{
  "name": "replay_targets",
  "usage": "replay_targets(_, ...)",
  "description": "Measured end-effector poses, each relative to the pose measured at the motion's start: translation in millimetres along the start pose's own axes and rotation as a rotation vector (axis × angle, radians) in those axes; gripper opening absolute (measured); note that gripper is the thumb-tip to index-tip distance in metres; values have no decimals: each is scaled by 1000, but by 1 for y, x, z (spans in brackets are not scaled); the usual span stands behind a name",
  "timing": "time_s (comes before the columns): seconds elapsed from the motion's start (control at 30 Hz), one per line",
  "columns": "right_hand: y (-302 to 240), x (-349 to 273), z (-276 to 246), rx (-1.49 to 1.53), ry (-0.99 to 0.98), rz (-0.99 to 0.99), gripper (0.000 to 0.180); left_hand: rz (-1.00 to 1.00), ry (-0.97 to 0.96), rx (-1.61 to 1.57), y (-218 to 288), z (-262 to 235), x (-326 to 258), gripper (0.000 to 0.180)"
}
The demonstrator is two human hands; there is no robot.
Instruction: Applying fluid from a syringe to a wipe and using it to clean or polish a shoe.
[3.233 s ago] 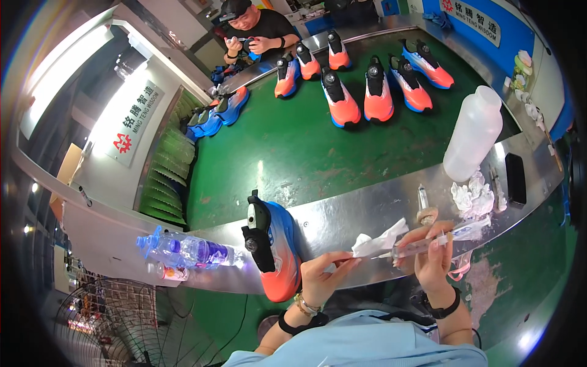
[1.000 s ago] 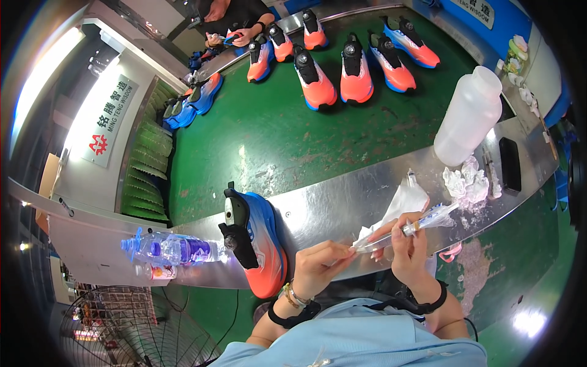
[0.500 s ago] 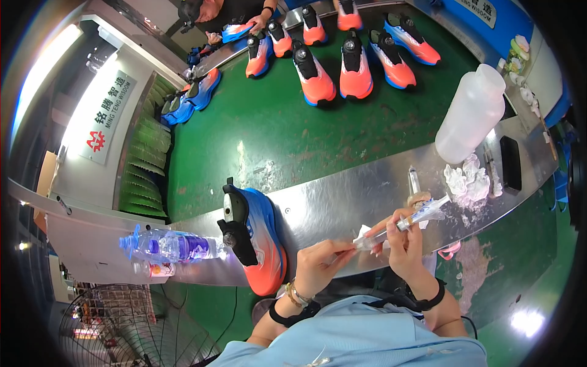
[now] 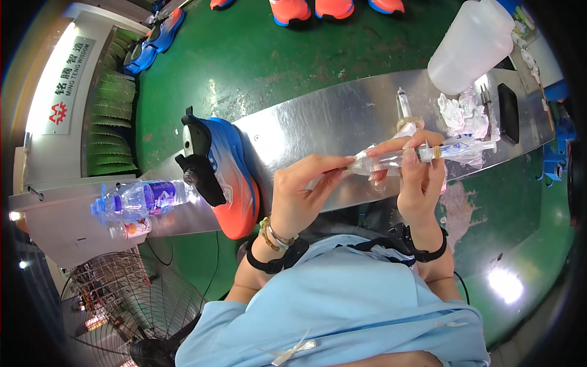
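Observation:
Above the bench's near edge, a clear syringe (image 4: 386,161) lies nearly level between my hands, its plunger end toward the right. My right hand (image 4: 417,183) grips it with fingers wrapped around the barrel near the plunger. At the other end, my left hand (image 4: 306,183) pinches its thumb and fingers on a bit of white tissue (image 4: 362,160) around the syringe's tip. Left of my left hand stands a blue and orange sneaker (image 4: 235,183) with a black strap and dial. A second syringe (image 4: 403,104) rests on the bench beyond my right hand.
Crumpled white tissue (image 4: 463,115), a thin tool (image 4: 486,104), a black case (image 4: 508,113) and a large white bottle (image 4: 471,49) occupy the metal bench's right end. Plastic bottles (image 4: 143,199) lie left. More sneakers (image 4: 290,11) stand on the far green surface; a fan (image 4: 131,293) is lower left.
The view has tilted downward, so the bench sits higher and the person across has left the picture. Both hands keep hold of the syringe and tissue, with the syringe now more level.

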State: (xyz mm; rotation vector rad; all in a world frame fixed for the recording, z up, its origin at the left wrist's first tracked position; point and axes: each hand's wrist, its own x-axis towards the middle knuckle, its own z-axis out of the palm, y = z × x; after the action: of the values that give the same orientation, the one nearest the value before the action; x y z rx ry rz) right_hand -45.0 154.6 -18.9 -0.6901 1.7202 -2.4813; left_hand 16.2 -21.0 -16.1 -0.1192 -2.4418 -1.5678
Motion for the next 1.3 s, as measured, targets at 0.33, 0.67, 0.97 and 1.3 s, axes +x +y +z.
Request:
replay_targets(0.33, -21, -6, 12, -80, 295, -95, 16, -225, 99, -419, 11, 2, -11, 14)
replay_targets(0.67, -18, -4, 14, -24, 89, -136, 14, -173, 84, -391, 17, -1, -15, 18)
replay_targets(0.97, -25, 0, 18, -41, 60, -86, 12, -154, 175, -232, 27, -3, -16, 19)
replay_targets(1.3, -32, 10, 23, -75, 7, 18, 14, 118, 253, -1, 28, -7, -16, 17)
